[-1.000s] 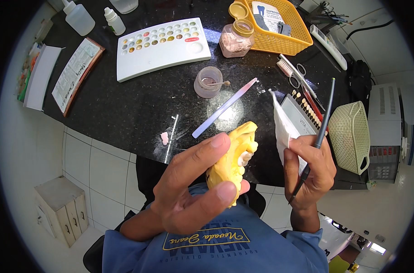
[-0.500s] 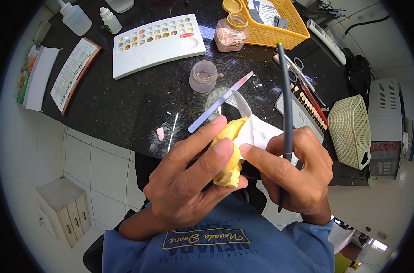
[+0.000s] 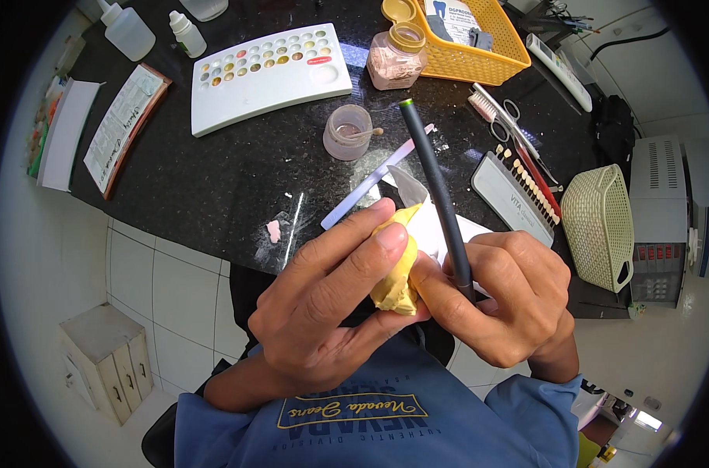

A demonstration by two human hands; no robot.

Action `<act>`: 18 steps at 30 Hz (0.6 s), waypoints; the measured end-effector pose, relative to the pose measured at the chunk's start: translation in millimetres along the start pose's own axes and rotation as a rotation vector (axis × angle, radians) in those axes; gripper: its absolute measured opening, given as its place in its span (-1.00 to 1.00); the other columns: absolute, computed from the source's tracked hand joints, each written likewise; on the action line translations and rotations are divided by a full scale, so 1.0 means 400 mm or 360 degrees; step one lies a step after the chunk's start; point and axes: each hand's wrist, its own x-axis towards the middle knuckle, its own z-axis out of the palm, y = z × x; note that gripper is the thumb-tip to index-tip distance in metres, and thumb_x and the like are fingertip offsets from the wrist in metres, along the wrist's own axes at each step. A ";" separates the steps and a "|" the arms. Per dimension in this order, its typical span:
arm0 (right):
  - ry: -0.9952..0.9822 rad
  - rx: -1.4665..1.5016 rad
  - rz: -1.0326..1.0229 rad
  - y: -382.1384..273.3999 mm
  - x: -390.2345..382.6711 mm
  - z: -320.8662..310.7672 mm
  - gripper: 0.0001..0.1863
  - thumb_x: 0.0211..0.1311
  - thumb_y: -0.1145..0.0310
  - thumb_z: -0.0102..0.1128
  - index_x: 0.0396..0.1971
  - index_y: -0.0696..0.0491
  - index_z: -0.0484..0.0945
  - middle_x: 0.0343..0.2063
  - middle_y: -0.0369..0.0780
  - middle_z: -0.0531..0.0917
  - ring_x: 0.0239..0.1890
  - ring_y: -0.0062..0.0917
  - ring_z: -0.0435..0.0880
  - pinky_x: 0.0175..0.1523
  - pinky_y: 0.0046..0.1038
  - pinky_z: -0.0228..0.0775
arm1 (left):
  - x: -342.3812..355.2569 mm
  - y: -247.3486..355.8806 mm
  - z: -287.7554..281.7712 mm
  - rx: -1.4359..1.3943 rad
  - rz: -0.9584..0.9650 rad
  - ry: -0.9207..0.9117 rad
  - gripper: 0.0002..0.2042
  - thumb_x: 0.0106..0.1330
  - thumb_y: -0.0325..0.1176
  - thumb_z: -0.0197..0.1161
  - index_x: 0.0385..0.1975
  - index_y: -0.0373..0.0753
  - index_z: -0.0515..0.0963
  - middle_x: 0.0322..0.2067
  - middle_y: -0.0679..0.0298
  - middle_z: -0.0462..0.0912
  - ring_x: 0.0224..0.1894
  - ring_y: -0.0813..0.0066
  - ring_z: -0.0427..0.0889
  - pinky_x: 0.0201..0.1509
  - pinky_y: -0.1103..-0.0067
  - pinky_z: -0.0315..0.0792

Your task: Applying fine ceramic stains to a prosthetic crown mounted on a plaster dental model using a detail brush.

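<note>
Between the two hands, over the near edge of the table (image 3: 237, 183), sits the yellow cast (image 3: 396, 290), held up off the surface. Looks like stiff, hard plaster: probably fairly light, no give under the fingers, dry and not slippery, but brittle; thin edges likely chip if dropped or squeezed. Best hold, as judged: across the solid outer wall, clear of any fine relief. Long axis runs roughly away from the person, far end leaning slightly right, near end ragged and pointing toward the shirt. Smooth outer side faces left; right side mostly covered, so its detail can't be told.

Left hand (image 3: 315, 312) grasps the cast, two fingertips on the outer wall, thumb under near end. Right hand (image 3: 506, 300) pinches white tissue (image 3: 427, 234) against the cast's right side and also grips a dark rod tool (image 3: 438, 195), its green-tipped end pointing away and slightly left.

Farther out: lilac strip (image 3: 362, 187) lying diagonally just beyond the cast, small jar (image 3: 341, 146) past it, pink scrap (image 3: 273, 231) to the left, grey shade-guide case (image 3: 510, 199) to the right.
</note>
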 end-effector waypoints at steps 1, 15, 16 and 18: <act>0.0027 -0.0009 -0.0017 0.001 -0.002 0.004 -0.73 -0.26 0.36 0.22 -0.41 0.03 0.61 -0.51 -0.34 0.48 -0.57 -0.67 0.44 -0.58 -0.69 0.17 | 0.003 0.003 0.005 0.0000 -0.0001 0.0001 -0.38 0.07 -0.36 0.40 0.11 -0.40 0.28 0.01 -0.26 0.42 0.04 0.05 0.51 0.07 0.35 0.44; 0.0026 0.0248 0.0303 0.008 -0.006 -0.012 -0.75 -0.16 0.32 0.26 -0.39 0.05 0.67 -0.59 -0.31 0.46 -0.63 -0.62 0.43 -0.60 -0.65 0.26 | 0.002 0.003 0.003 0.0073 0.0048 -0.0031 -0.31 0.02 -0.35 0.44 0.14 -0.36 0.24 0.02 -0.25 0.40 0.05 0.08 0.51 0.03 0.39 0.50; 0.0027 0.0247 0.0302 0.006 -0.004 -0.008 -0.75 -0.16 0.32 0.26 -0.39 0.05 0.67 -0.59 -0.31 0.46 -0.63 -0.62 0.43 -0.60 -0.65 0.26 | 0.002 0.004 0.003 0.0074 0.0049 -0.0030 -0.31 0.02 -0.35 0.44 0.14 -0.36 0.24 0.02 -0.25 0.40 0.05 0.08 0.51 0.03 0.39 0.50; 0.0086 0.0257 0.0244 0.002 -0.002 0.003 -0.74 -0.20 0.33 0.26 -0.40 0.05 0.66 -0.59 -0.32 0.47 -0.63 -0.63 0.41 -0.60 -0.65 0.25 | 0.004 0.006 0.008 0.0081 0.0062 -0.0009 -0.33 0.02 -0.36 0.44 0.13 -0.35 0.25 0.01 -0.24 0.40 0.05 0.07 0.50 0.02 0.39 0.51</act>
